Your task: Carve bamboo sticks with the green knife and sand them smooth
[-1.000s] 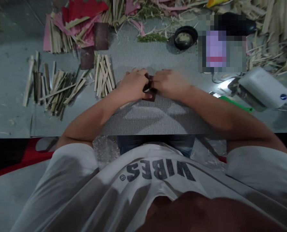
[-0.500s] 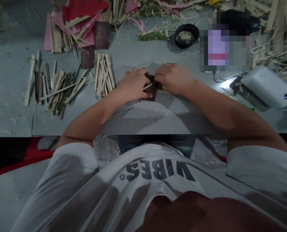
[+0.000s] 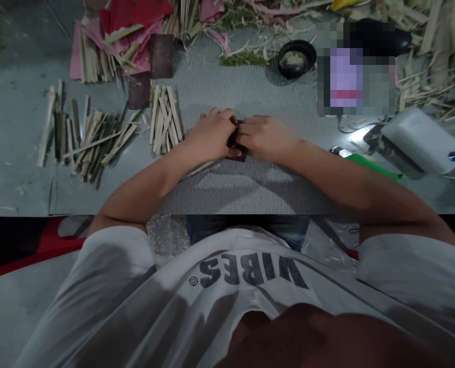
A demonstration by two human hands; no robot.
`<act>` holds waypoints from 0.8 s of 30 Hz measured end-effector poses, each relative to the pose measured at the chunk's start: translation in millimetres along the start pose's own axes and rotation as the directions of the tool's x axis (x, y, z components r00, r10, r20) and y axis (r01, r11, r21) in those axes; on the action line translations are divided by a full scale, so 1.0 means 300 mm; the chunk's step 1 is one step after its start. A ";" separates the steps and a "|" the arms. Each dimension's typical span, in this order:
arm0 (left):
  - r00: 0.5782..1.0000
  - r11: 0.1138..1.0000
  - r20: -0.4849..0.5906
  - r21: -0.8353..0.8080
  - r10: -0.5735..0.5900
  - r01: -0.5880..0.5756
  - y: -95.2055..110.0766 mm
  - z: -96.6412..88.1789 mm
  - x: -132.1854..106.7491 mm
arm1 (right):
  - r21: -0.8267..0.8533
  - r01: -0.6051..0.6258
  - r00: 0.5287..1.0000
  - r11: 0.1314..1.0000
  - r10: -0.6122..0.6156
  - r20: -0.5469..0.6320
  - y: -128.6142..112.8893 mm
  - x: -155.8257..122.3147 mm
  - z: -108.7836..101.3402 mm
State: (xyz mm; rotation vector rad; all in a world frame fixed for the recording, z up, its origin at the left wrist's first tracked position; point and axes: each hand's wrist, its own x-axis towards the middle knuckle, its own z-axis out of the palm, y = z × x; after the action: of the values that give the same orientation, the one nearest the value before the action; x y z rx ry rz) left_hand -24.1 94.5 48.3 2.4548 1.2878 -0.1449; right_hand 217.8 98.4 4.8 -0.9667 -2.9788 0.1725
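My left hand [image 3: 211, 135] and my right hand [image 3: 264, 138] meet over the middle of the grey mat [image 3: 246, 181]. Both have their fingers curled and pinch a small dark brown piece [image 3: 236, 148], probably sandpaper, that lies between them on the mat. Only its lower edge and a bit of its top show between the fingers. A thin pale stick [image 3: 200, 169] pokes out from under my left hand toward the near left.
A bundle of pale bamboo sticks [image 3: 165, 118] lies left of my hands, with a larger pile [image 3: 85, 138] further left. Red and pink paper sheets [image 3: 128, 30] and two brown sheets [image 3: 160, 55] lie at the back. A black bowl [image 3: 296, 57], a white device [image 3: 423, 140] and a green tool [image 3: 373, 166] sit right.
My right hand, which had drawn back to the right and shown a thin stick across the brown piece, has come back left against my left hand. The stick is covered again.
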 end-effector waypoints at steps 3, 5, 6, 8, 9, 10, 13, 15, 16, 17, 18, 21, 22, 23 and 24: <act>1.000 0.999 0.002 0.037 -0.009 0.009 0.007 -0.002 -0.002 | 0.036 -0.090 0.996 0.995 0.091 -0.012 -0.002 0.002 -0.009; 1.000 0.999 0.000 0.042 -0.015 0.015 0.011 -0.004 -0.003 | 0.030 -0.123 0.992 0.992 0.124 -0.024 -0.001 0.000 -0.011; 1.000 0.999 0.001 0.035 -0.015 0.015 0.012 -0.005 -0.003 | 0.024 -0.107 0.994 0.994 0.107 -0.017 -0.003 -0.001 -0.010; 1.000 1.000 0.004 0.009 -0.017 0.017 0.012 -0.006 -0.004 | 0.014 -0.039 0.999 0.999 0.039 -0.001 -0.006 -0.001 -0.006; 1.000 1.000 0.011 -0.002 -0.020 0.020 0.013 -0.007 -0.004 | 0.009 -0.013 1.000 1.000 0.013 0.000 -0.005 0.000 -0.004; 1.000 1.000 0.017 -0.009 -0.022 0.022 0.015 -0.009 -0.005 | 0.000 -0.006 1.000 1.000 0.006 -0.007 -0.002 0.001 -0.003; 0.999 1.000 0.029 0.008 -0.024 0.023 0.023 -0.017 -0.008 | -0.046 -0.059 0.998 0.997 0.058 -0.022 0.014 0.003 -0.010; 0.999 0.999 0.031 0.033 -0.022 0.021 0.028 -0.020 -0.011 | -0.074 -0.065 0.998 0.995 0.065 -0.010 0.008 0.004 -0.018; 0.999 0.999 0.031 0.038 -0.022 0.021 0.028 -0.021 -0.011 | -0.081 -0.043 0.999 0.996 0.044 -0.001 -0.002 0.004 -0.021; 0.999 0.999 0.029 0.034 -0.022 0.021 0.027 -0.020 -0.012 | -0.077 -0.009 1.000 0.997 0.010 0.008 -0.015 0.004 -0.021; 1.000 1.000 0.022 0.024 -0.021 0.020 0.024 -0.018 -0.011 | -0.058 0.027 1.000 0.998 -0.026 0.014 -0.028 0.003 -0.020; 1.000 1.000 -0.002 -0.004 -0.008 0.008 0.009 -0.009 -0.010 | 0.077 0.045 0.999 0.996 -0.044 -0.023 -0.038 -0.008 -0.008; 1.000 1.000 -0.007 -0.002 -0.004 0.004 0.005 -0.007 -0.009 | 0.127 0.015 0.999 0.992 -0.009 -0.050 -0.028 -0.017 -0.003; 1.000 1.000 -0.009 0.008 -0.001 0.001 0.002 -0.005 -0.008 | 0.179 -0.030 0.996 0.983 0.045 -0.081 -0.010 -0.029 0.003; 1.000 1.000 -0.005 0.020 0.001 -0.001 0.002 -0.006 -0.007 | 0.243 -0.079 0.987 0.967 0.110 -0.115 0.011 -0.043 0.009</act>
State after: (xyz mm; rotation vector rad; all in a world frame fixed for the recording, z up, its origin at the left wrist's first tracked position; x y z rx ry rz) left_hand -25.0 93.1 50.5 2.4741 1.2937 -0.1519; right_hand 230.1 93.2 2.1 -1.0460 -2.7185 0.4401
